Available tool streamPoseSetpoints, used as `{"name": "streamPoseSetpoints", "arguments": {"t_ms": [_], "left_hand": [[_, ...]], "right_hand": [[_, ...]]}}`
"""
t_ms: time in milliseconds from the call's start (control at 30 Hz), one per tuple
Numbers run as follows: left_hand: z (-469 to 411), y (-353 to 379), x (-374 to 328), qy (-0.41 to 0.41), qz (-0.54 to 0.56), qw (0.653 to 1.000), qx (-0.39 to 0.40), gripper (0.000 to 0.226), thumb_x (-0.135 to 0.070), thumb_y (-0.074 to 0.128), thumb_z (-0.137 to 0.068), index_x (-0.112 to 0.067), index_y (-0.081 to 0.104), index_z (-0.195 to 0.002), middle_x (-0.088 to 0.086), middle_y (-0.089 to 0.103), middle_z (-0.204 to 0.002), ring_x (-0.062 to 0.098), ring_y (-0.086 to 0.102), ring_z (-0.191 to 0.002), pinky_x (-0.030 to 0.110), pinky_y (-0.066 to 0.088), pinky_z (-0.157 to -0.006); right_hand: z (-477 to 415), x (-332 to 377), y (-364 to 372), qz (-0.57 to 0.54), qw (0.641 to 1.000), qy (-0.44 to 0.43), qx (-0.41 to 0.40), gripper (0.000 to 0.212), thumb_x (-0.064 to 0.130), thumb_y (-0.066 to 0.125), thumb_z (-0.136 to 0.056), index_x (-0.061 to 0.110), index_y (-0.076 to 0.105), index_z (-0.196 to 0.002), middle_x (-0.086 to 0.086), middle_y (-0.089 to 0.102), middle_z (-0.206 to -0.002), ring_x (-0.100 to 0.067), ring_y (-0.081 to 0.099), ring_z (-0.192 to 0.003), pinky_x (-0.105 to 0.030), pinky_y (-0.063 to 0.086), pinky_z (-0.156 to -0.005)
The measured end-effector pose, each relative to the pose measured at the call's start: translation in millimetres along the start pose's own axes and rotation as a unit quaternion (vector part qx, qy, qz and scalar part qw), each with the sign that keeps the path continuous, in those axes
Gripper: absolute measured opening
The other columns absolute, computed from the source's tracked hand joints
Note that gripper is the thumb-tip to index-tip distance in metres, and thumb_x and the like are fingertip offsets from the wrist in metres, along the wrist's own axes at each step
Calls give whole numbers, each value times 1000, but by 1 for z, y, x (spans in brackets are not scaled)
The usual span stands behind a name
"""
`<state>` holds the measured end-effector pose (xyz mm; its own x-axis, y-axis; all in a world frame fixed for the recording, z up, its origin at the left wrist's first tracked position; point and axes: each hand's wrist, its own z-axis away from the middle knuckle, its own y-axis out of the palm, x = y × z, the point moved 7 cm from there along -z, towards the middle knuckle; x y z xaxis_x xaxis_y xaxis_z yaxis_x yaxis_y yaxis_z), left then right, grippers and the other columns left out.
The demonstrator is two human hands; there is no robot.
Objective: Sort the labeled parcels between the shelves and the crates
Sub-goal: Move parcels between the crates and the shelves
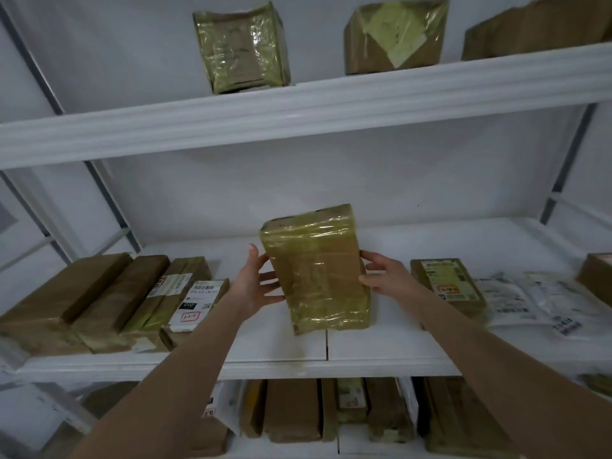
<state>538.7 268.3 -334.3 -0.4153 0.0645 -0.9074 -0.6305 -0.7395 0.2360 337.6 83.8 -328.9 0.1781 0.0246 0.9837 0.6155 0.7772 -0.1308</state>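
A brown cardboard parcel (316, 270) wrapped in yellowish clear tape stands tilted on the middle shelf (275, 342), its lower end on the board. My left hand (256, 283) touches its left side with spread fingers. My right hand (385, 274) grips its right edge, fingers curled onto the front face. No label shows on the side facing me.
Several flat brown parcels (99, 299), some labeled, lie on the shelf's left part. A labeled box (447, 283) and white mail bags (526, 303) lie on the right. The upper shelf (298, 107) holds three taped boxes. More parcels stand on the lower shelf (331, 409).
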Motion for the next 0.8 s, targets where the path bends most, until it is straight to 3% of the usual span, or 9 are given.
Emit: {"name": "streamPoseSetpoints", "arguments": {"t_ms": [133, 200, 267, 367, 467, 533, 667, 800], "left_hand": [[-1, 8, 1, -1, 12, 999, 34, 59, -76, 36, -83, -30, 59, -111, 15, 57, -121, 37, 58, -109, 53, 55, -75], [0, 9, 1, 8, 16, 999, 35, 57, -75, 40, -82, -30, 60, -111, 13, 56, -123, 37, 59, -108, 52, 55, -74], [0, 10, 0, 11, 19, 999, 43, 62, -75, 45, -77, -29, 58, -117, 10, 56, -123, 36, 59, -109, 51, 55, -73], [1, 10, 2, 1, 15, 998, 65, 69, -68, 56, -69, -30, 52, -127, 6, 56, -123, 35, 59, -110, 53, 54, -74], [5, 12, 7, -7, 19, 995, 97, 52, -46, 62, -76, -24, 55, -123, 4, 55, -123, 33, 59, -108, 56, 53, -78], [7, 14, 11, 1, 12, 992, 127, 45, -31, 61, -77, -17, 55, -120, 3, 56, -116, 28, 62, -99, 56, 52, -82], [15, 19, 9, 33, -22, 988, 150, 36, -9, 62, -75, -21, 57, -108, 4, 57, -114, 28, 55, -103, 49, 51, -86], [20, 17, 13, 32, -50, 985, 164, 44, 3, 51, -79, -19, 54, -117, 5, 55, -121, 27, 48, -110, 51, 46, -91]], "right_hand": [[-1, 2, -12, 25, 999, -23, -39, 64, -7, 61, -85, 22, 47, -140, -1, 59, -87, -10, 59, -79, -8, 45, -57], [-2, -2, -15, 36, 998, -16, -44, 60, -10, 56, -85, 19, 50, -138, 0, 57, -77, -8, 54, -70, -10, 43, -56], [-3, -9, -15, -30, 999, 16, -37, 49, -7, 54, -88, 13, 57, -133, 0, 62, -81, -12, 56, -74, -17, 45, -63], [-2, -18, -14, -173, 982, 72, -30, 20, 24, 62, -92, 17, 68, -110, -3, 65, -113, -20, 67, -94, -30, 53, -81], [-1, -29, -20, -186, 974, 122, -44, 49, 59, 66, -79, 17, 68, -103, -9, 56, -124, -34, 64, -103, -42, 53, -92], [1, -35, -20, -186, 972, 143, -27, 65, 67, 68, -69, 15, 67, -108, -14, 56, -125, -36, 62, -106, -43, 54, -90], [5, -41, -17, -186, 970, 154, 1, 63, 58, 77, -66, 17, 66, -112, -19, 60, -120, -33, 62, -107, -41, 54, -89], [6, -46, -13, -222, 962, 158, -2, 44, 24, 76, -78, 16, 58, -117, -18, 62, -118, -33, 62, -106, -44, 53, -89]]}}
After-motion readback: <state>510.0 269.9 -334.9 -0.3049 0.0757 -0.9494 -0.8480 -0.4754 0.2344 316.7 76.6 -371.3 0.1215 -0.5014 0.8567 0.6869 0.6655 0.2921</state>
